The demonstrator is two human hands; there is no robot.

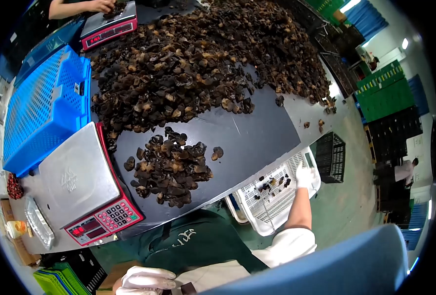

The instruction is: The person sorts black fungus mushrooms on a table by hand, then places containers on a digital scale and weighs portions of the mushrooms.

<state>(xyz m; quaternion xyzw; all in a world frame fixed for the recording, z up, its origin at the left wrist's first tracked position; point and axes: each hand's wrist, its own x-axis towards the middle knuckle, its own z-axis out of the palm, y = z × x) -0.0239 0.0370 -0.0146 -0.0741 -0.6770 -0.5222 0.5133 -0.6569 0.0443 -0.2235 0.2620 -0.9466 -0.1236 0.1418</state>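
My right hand, in a white glove, reaches down to the far end of a white plastic basket beside the table. Its fingers look closed on the basket's rim, though they are small and partly blurred. A few dark mushroom pieces lie in the basket. At the bottom edge, close to my body, is my gloved left hand, fingers pressed together. A small dark object shows beside it; whether the hand holds it is unclear. On the table in front of me sits a small pile of wood ear mushrooms.
A large mushroom heap covers the table's far part. At left stand a red-and-silver scale and a blue crate. Another person's hand is over a second scale. A black crate rests on the floor.
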